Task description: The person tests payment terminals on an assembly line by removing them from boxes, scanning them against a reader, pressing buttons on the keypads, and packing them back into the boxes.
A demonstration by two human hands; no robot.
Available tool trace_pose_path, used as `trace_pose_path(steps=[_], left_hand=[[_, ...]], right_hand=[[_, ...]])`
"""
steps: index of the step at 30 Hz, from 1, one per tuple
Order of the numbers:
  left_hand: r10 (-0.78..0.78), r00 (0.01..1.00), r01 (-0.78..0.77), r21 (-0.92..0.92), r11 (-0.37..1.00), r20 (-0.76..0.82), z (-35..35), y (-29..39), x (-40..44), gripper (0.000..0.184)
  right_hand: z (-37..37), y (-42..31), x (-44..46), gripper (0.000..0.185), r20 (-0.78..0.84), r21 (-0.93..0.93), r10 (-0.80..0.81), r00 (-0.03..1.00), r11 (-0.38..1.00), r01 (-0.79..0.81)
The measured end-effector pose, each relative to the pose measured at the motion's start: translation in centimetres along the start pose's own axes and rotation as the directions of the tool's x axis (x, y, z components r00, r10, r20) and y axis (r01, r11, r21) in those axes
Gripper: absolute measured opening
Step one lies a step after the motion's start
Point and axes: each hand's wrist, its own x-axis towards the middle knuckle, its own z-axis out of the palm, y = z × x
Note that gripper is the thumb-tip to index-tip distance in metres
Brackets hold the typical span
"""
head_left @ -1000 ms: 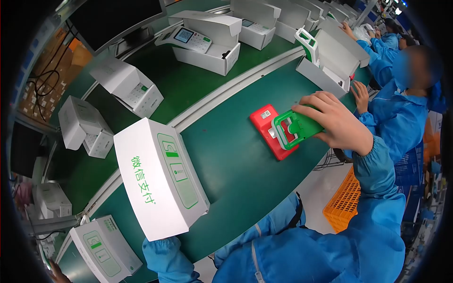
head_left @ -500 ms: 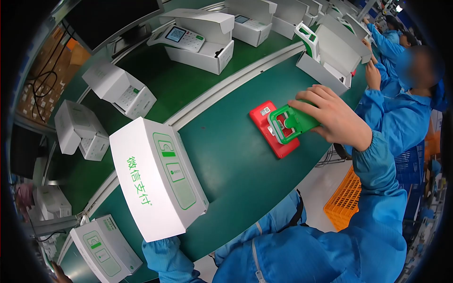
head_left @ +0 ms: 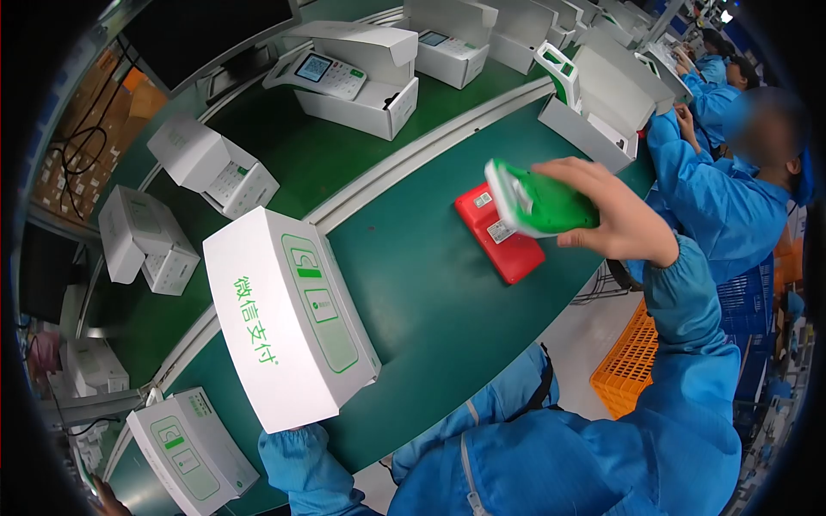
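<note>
My right hand (head_left: 615,202) is closed around a green-and-white payment terminal (head_left: 555,206), blurred by motion and tilted above the bench. Below it, a red device (head_left: 516,256) with white printed labels lies on the green bench top. A white carton (head_left: 258,327) with green lettering and line drawings stands in front of me. My left sleeve (head_left: 301,469) reaches behind the carton's lower end. The fingers of that hand are hidden by the carton, so its grip does not show.
An open white box (head_left: 594,138) with a green-and-white device on it stands at the bench's far right. Beyond the metal rail (head_left: 404,159) are several open boxes with keypad terminals. Another carton (head_left: 194,451) lies lower left. Co-workers in blue sit right, near an orange crate (head_left: 626,361).
My right hand has lifted and turned the green-and-white terminal, uncovering more of the red device. The carton at my left hand has shifted slightly. A co-worker's arms at right have moved.
</note>
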Motion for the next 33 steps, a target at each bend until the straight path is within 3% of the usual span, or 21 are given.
trace_pose_path(steps=[1, 2, 3, 4, 6, 9, 12, 13, 17, 21, 22, 24, 26, 28, 30, 31, 32, 33], left_hand=[[-0.002, 1.0, 0.002, -0.001, 1.0, -0.001, 0.2, 0.0, 0.0, 0.061], [-0.004, 1.0, 0.003, -0.005, 1.0, -0.003, 0.4, 0.0, 0.0, 0.06], [-0.005, 1.0, 0.005, -0.007, 1.0, -0.005, 0.5, 0.1, -0.1, 0.06], [-0.006, 1.0, 0.005, -0.006, 1.0, -0.005, 0.6, 0.2, -0.2, 0.06], [-0.008, 1.0, 0.008, 0.008, 1.0, 0.001, 0.8, 0.6, -0.6, 0.059], [-0.006, 1.0, 0.006, 0.009, 1.0, 0.003, 1.1, 0.8, -0.6, 0.059], [-0.005, 1.0, 0.005, 0.009, 1.0, 0.005, 1.6, 0.9, -0.5, 0.058], [-0.001, 1.0, 0.001, 0.011, 1.0, 0.003, 1.7, 1.1, -0.5, 0.058], [0.019, 1.0, -0.019, 0.015, 1.0, 0.001, 2.5, 1.2, -0.2, 0.057], [0.037, 0.999, -0.037, 0.009, 0.999, 0.001, 3.9, 0.9, 0.5, 0.056], [0.043, 0.999, -0.043, 0.023, 0.999, 0.003, 4.3, 0.9, 0.6, 0.056], [0.092, 0.995, -0.095, 0.156, 0.983, 0.026, 5.4, 1.7, 0.6, 0.055], [0.176, 0.981, -0.192, 0.378, 0.906, 0.077, 6.7, 3.6, 0.3, 0.054], [0.209, 0.975, -0.223, 0.365, 0.904, 0.077, 8.1, 5.5, 0.0, 0.053], [0.223, 0.973, -0.228, 0.319, 0.92, 0.051, 9.0, 4.2, 0.2, 0.058], [0.073, 0.997, -0.073, 0.163, 0.984, 0.004, 8.7, 1.2, 1.3, 0.055], [-0.083, 0.996, 0.083, -0.009, 0.997, -0.02, 8.2, -3.1, 2.8, 0.053], [-0.103, 0.993, 0.098, -0.088, 0.991, -0.052, 8.7, -1.6, 2.3, 0.051]], right_hand=[[0.9, 0.8, -0.8, 0.072, -0.029, 0.425, 0.1, 0.995, 0.902, -0.078], [1.9, 1.5, -1.5, 0.071, -0.016, 0.768, 0.198, 0.98, 0.631, -0.114], [3.4, 1.8, -1.6, 0.07, -0.037, 0.907, 0.219, 0.975, 0.417, -0.059], [3.6, 2.2, -1.7, 0.068, 0.073, 0.991, 0.118, 0.99, 0.104, -0.085], [3.7, 0.9, -1.4, 0.066, 0.17, 0.97, 0.094, 0.981, -0.191, -0.15], [3.9, -0.5, -2.3, 0.065, 0.221, 0.969, 0.321, 0.921, -0.176, -0.171], [2.9, -2.1, -2.4, 0.073, 0.196, 0.979, 0.151, 0.969, 0.017, -0.201], [2.6, -2.7, -2.4, 0.084, 0.227, 0.969, 0.184, 0.956, 0.053, -0.24], [2.2, -4.3, -2.8, 0.085, 0.235, 0.962, 0.168, 0.957, 0.102, -0.254], [-0.2, -6.2, -4.6, 0.082, 0.353, 0.86, 0.11, 0.929, 0.352, -0.368], [-0.5, -6.5, -5.1, 0.078, 0.406, 0.803, 0.025, 0.913, 0.467, -0.37], [-1.2, -6.6, -5.1, 0.071, 0.654, 0.53, -0.243, 0.717, 0.823, -0.205], [2.4, -10.1, -4.3, 0.064, 0.489, 0.629, -0.549, 0.678, 0.76, 0.162], [7.4, -14.3, -2.8, 0.064, 0.404, 0.718, -0.627, 0.666, 0.669, 0.194], [8.7, -18.8, 0.9, 0.066, 0.705, 0.655, -0.442, 0.554, 0.706, -0.27], [10.2, -20.0, 1.7, 0.065, 0.627, 0.712, -0.373, 0.684, 0.631, -0.308], [12.1, -20.4, 2.6, 0.063, 0.471, 0.788, -0.307, 0.827, 0.567, -0.239], [14.1, -20.8, 3.5, 0.061, 0.291, 0.84, -0.226, 0.93, 0.526, -0.135]])
